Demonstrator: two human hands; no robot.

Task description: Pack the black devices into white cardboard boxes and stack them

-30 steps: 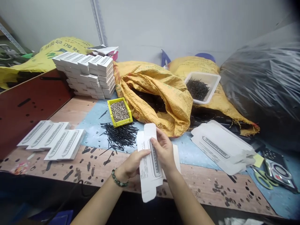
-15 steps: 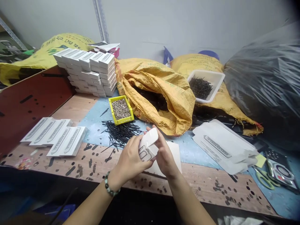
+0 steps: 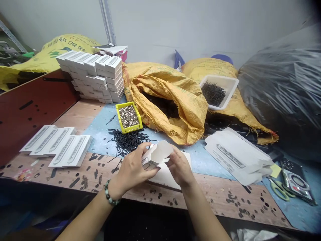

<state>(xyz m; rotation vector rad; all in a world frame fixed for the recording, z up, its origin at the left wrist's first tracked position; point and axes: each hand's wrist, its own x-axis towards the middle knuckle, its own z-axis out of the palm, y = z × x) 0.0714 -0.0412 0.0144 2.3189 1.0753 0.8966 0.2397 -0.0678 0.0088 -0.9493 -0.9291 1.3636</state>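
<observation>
L hand [image 3: 132,168] grips white box [image 3: 151,156] by sides, prob. for stability, w/ R hand [image 3: 179,165] curled at flap [image 3: 162,149] edge, pinch unclear.

The box [image 3: 149,160], flat a second ago, is now opened out into a squared shape. The left hand [image 3: 132,167] has gone from pinching it to wrapping one side; the right hand [image 3: 181,167] has moved from the printed face to an end flap [image 3: 162,150].
</observation>
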